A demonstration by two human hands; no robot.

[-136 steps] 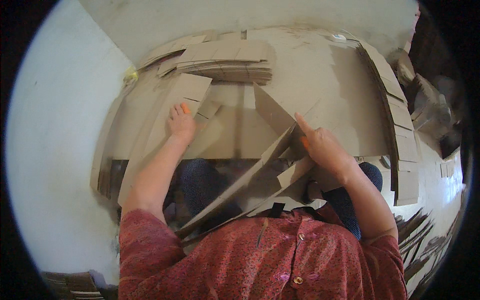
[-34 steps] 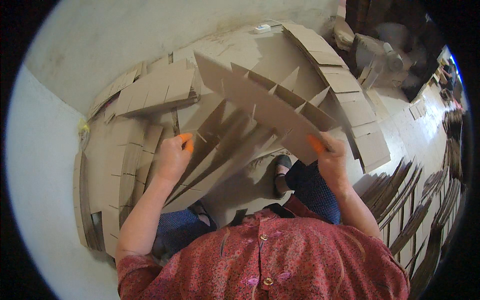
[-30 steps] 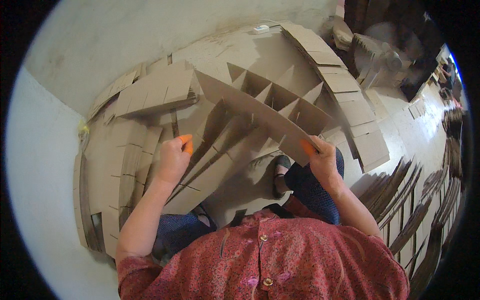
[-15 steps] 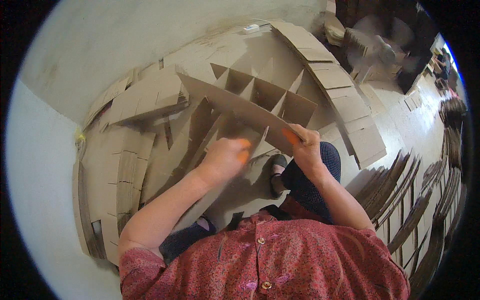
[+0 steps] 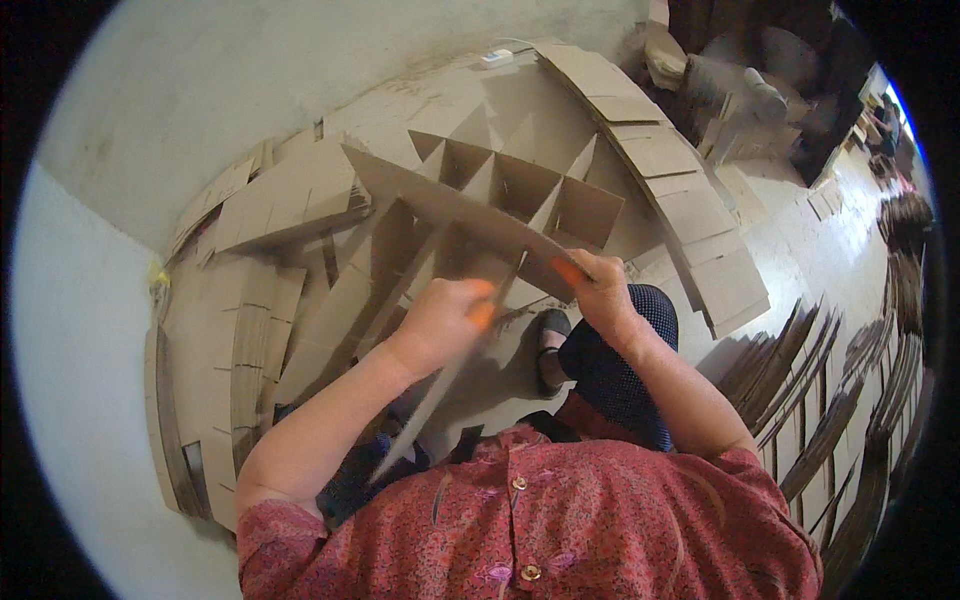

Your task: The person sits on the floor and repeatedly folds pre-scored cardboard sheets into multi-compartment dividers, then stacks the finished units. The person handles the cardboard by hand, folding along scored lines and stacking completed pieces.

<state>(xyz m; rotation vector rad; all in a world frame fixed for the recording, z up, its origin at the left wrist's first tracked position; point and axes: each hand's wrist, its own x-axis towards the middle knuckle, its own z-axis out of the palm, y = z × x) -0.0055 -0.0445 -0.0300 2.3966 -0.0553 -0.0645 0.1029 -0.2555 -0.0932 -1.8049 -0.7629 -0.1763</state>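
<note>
A: State the position of the divider [image 5: 528, 180].
B: In front of the person, ahead of both hands. Its panels cross to form cells; the long strip [image 5: 445, 205] stands on the near side, running from upper left to the right hand [image 5: 603, 290].

A: State the right grip.
B: Clamped on the right end of the long strip, with an orange finger cover [image 5: 570, 271] against the near face.

A: State the left grip.
B: The left hand [image 5: 445, 318] is closed on the cross strip [image 5: 430, 405], seen nearly edge-on below the long strip. The fingertips, also orange-covered, are blurred.

A: List the surroundings.
B: A flat pile [image 5: 290, 195] lies to the far left and slotted sheets [image 5: 255, 340] are stacked nearer on the left. A row of overlapping pieces [image 5: 640, 150] runs along the right, beyond the divider. Bundles [image 5: 790, 400] occupy the lower right. A shoe [image 5: 551, 345] shows between the forearms, beside the right knee [image 5: 622, 365]
</note>
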